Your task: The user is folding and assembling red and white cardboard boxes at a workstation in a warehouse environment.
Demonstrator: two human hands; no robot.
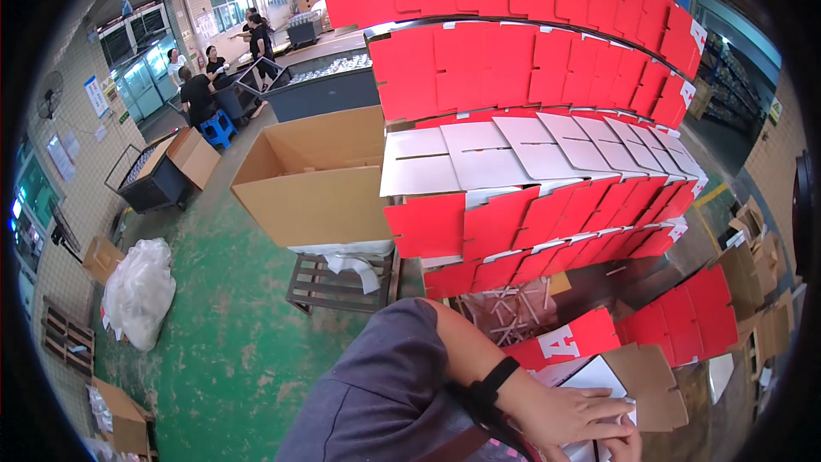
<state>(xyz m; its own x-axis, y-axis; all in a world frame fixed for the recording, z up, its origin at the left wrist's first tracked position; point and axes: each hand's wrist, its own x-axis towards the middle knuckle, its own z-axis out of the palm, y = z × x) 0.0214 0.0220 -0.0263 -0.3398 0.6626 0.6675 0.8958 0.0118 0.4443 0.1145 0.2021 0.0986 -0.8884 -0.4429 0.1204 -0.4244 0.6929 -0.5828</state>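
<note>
At the lower right, a partly folded carton (562, 344) is under my hands, red outside with a white letter mark. Its white inner surface (596, 376) shows, and a brown flap (654, 385) stands out to the right. My left hand (577, 415), with a black band on its wrist, lies across the carton with its fingers stretched out. Its fingertips meet my right hand (631, 443), which shows only in part at the lower edge. The right fingers are mostly hidden, and so is whatever they touch.
Stacked red-and-white cartons (513, 218) rise ahead in tiers. To their left, a large open brown box (312, 205) stands on a slatted stand (342, 282). More red cartons (684, 316) lie at right. A plastic-wrapped bundle (141, 291) sits on the green floor. Several people are far left.
</note>
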